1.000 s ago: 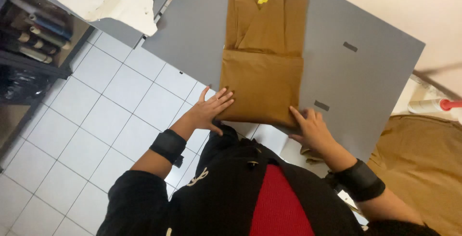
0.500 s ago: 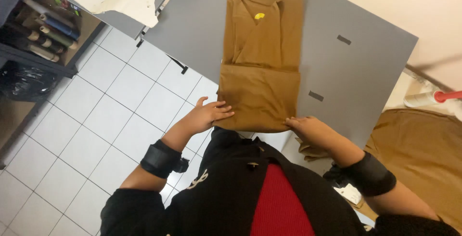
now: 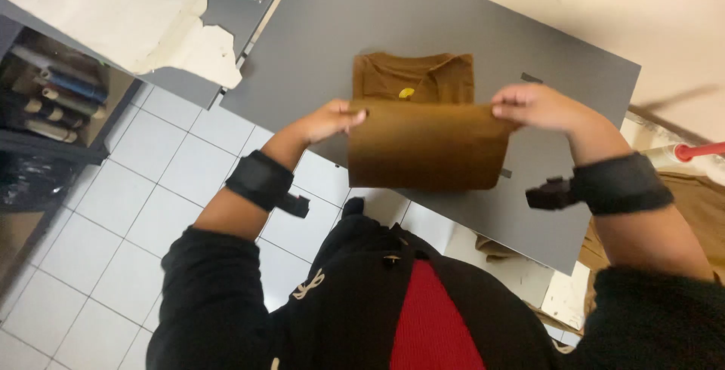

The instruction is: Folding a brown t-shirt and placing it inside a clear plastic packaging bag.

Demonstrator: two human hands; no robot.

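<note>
Head view: brown shirt [image 3: 423, 147] fold lifted mid-frame, pinched at its corners by left hand [image 3: 332, 119] and right hand [image 3: 538, 106]. Each grip is narrow, on fabric edges only. Uneven lowering could skew the fold on the grey counter [image 3: 317, 30].

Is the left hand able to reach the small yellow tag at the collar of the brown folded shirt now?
Probably yes. The left hand pinches the lifted lower fold of the brown folded shirt, and the small yellow tag lies uncovered just beyond that edge. Nothing blocks the way, though the hand would first have to release the fold.

shirt [image 3: 423, 143]: plain brown (yellow tag [image 3: 406, 93]) | table [image 3: 453, 30]: grey | wristbands [image 3: 259, 180]: black
</note>
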